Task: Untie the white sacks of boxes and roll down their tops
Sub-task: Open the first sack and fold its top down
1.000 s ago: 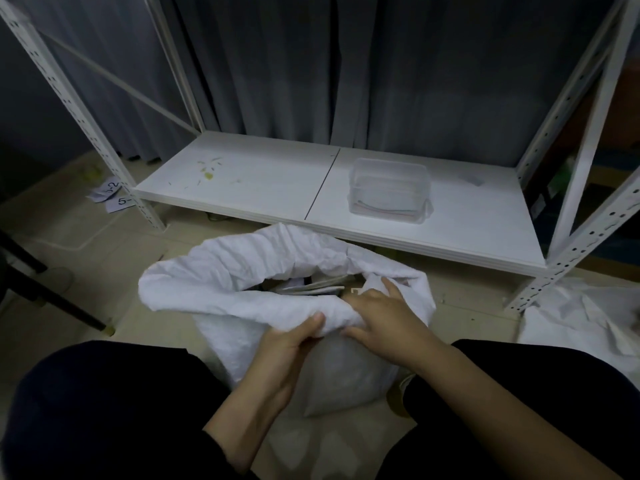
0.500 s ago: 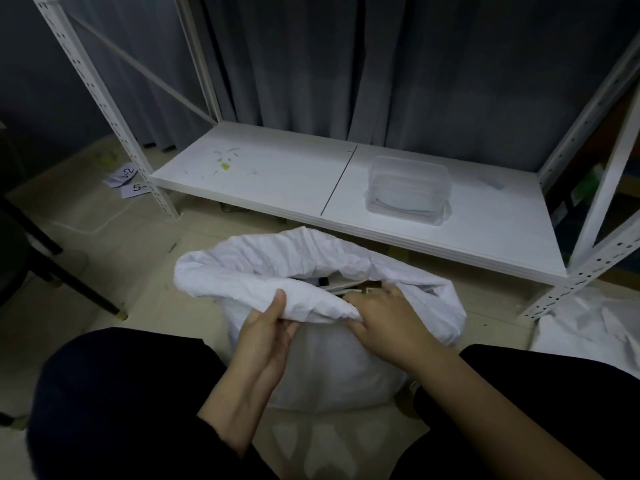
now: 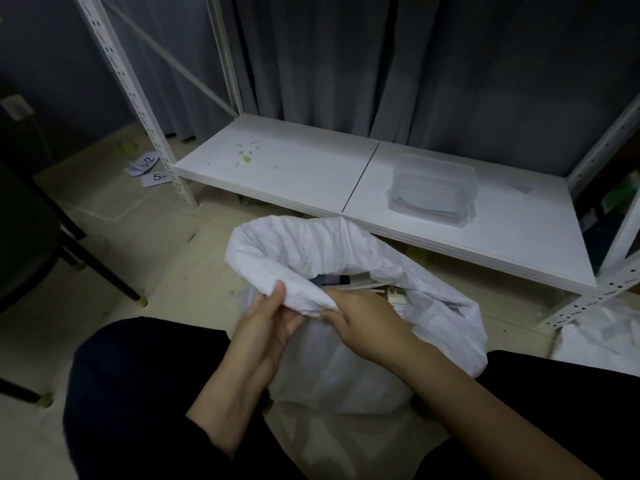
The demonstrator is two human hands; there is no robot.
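A white sack (image 3: 346, 362) stands on the floor between my knees, its mouth open and its top rolled outward into a thick rim (image 3: 311, 251). Boxes (image 3: 377, 289) show inside the opening. My left hand (image 3: 266, 323) pinches the near part of the rim, thumb on top. My right hand (image 3: 367, 320) grips the same fold just to the right, fingers curled over the edge. A second white sack (image 3: 602, 334) lies at the right edge, mostly out of frame.
A low white metal shelf (image 3: 294, 174) stands behind the sack, with a clear plastic lidded box (image 3: 433, 188) on it. Numbered paper slips (image 3: 149, 168) lie on the floor at the left. A dark chair's legs (image 3: 100, 265) stand at the left. Grey curtains hang behind.
Both hands have moved closer together on the near rim, and the left hand now pinches the fold from below. The view has shifted left, so the sack sits further right.
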